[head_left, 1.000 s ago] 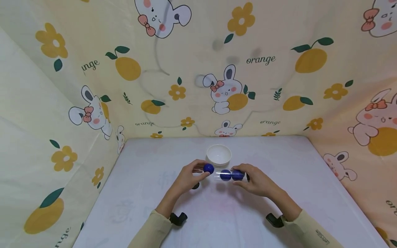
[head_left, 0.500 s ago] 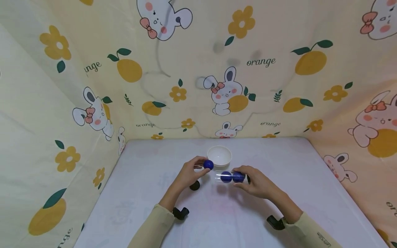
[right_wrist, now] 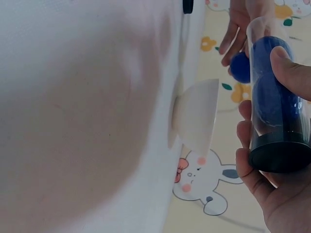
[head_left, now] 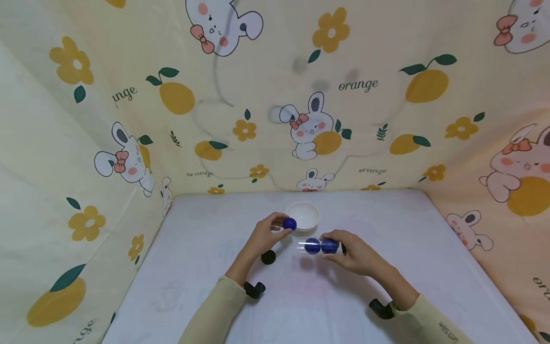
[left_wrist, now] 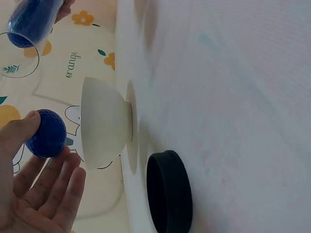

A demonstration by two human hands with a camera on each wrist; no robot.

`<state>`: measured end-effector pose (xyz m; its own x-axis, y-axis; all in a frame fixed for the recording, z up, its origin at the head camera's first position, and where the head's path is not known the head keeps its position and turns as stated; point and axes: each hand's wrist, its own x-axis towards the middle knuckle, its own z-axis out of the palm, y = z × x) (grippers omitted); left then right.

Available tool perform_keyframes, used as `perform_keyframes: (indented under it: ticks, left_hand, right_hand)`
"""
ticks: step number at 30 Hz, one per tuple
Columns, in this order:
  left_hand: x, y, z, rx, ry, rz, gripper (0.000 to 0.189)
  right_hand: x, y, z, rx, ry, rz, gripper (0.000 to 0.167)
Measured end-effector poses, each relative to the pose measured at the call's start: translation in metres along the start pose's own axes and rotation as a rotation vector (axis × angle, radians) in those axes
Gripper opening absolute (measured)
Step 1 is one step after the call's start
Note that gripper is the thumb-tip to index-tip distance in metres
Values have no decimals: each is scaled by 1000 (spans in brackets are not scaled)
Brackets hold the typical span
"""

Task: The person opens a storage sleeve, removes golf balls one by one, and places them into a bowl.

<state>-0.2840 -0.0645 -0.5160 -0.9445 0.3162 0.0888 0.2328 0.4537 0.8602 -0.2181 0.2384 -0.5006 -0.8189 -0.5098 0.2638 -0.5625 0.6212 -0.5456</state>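
My left hand (head_left: 263,238) pinches a blue ball (head_left: 290,224) between thumb and fingertips, close by the near left rim of a white bowl (head_left: 303,216). The ball's surface looks dimpled in the left wrist view. My right hand (head_left: 355,252) grips a clear tube (head_left: 301,245), held lying sideways above the table with its open end towards the left. Two more blue balls (head_left: 312,246) sit inside the tube. A black cap (right_wrist: 281,154) covers its other end, in the right palm. On the table, left of the tube, lies a loose black lid (head_left: 268,257).
The white-covered table (head_left: 206,286) meets a patterned cloth wall (head_left: 266,157) at the back and cloth walls at both sides. A black wrist camera mount (head_left: 254,289) sits on the left wrist, another (head_left: 381,309) on the right.
My left hand has moved the blue ball up and away from the tube's open end, to beside the bowl's rim. The black lid shows fully now. The right hand and tube stay nearly still.
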Motion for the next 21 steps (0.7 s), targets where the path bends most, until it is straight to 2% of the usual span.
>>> perform_keyframes:
  ticks: [4, 12, 21]
  left_hand:
    - [3, 0, 0, -7, -3, -21, 47]
    - [13, -2, 4, -15, -2, -20, 47]
    - [23, -3, 10, 18, 8, -28, 45]
  right_hand:
    - [0, 0, 1, 7, 0, -9, 48]
    - [1, -1, 2, 11, -6, 2, 47]
    - [2, -4, 1, -12, -5, 10, 48]
